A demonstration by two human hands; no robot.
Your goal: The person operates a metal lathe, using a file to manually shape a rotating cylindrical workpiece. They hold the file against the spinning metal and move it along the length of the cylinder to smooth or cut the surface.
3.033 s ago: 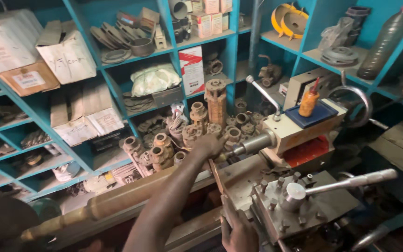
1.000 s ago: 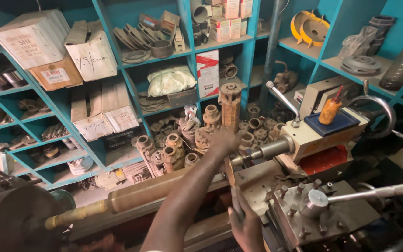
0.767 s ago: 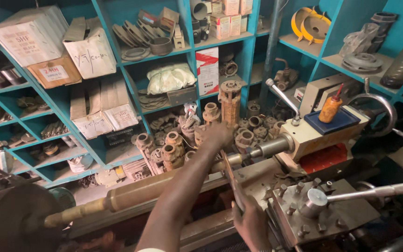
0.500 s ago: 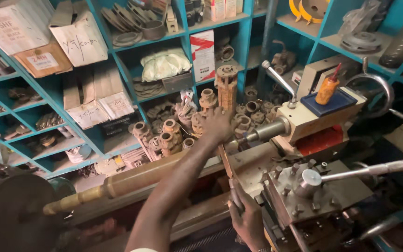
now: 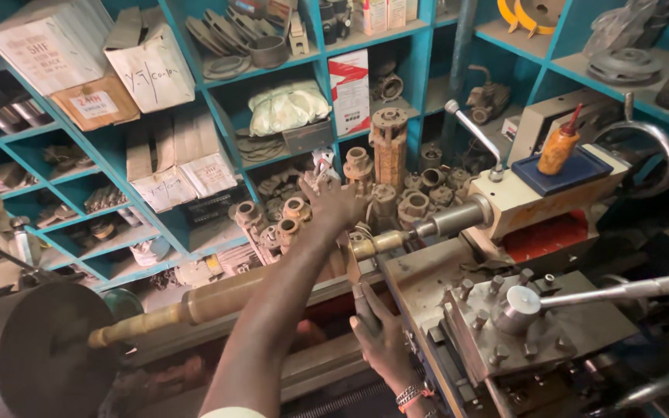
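A long brass-coloured shaft (image 5: 218, 298) lies across the lathe, from the dark round chuck (image 5: 36, 356) on the left to the tailstock (image 5: 532, 197) on the right. My left arm reaches over the shaft. My left hand (image 5: 331, 205) has its fingers spread above the shaft's right end, close to a pile of worn gear-like parts (image 5: 288, 217), and holds nothing. Below the shaft, my right hand (image 5: 383, 344) grips the grey handle of a slim tool (image 5: 355, 275) that stands upright against the shaft.
The tool post (image 5: 516, 317) with its long steel lever (image 5: 629, 288) sits just right of my right hand. An orange oil bottle (image 5: 557, 147) stands on the tailstock. Teal shelves (image 5: 195, 193) behind hold cardboard boxes (image 5: 149, 58), discs and metal parts.
The view has shifted a little. My left hand stays stretched over the shaft and my right hand keeps the tool against it, now slightly lower.
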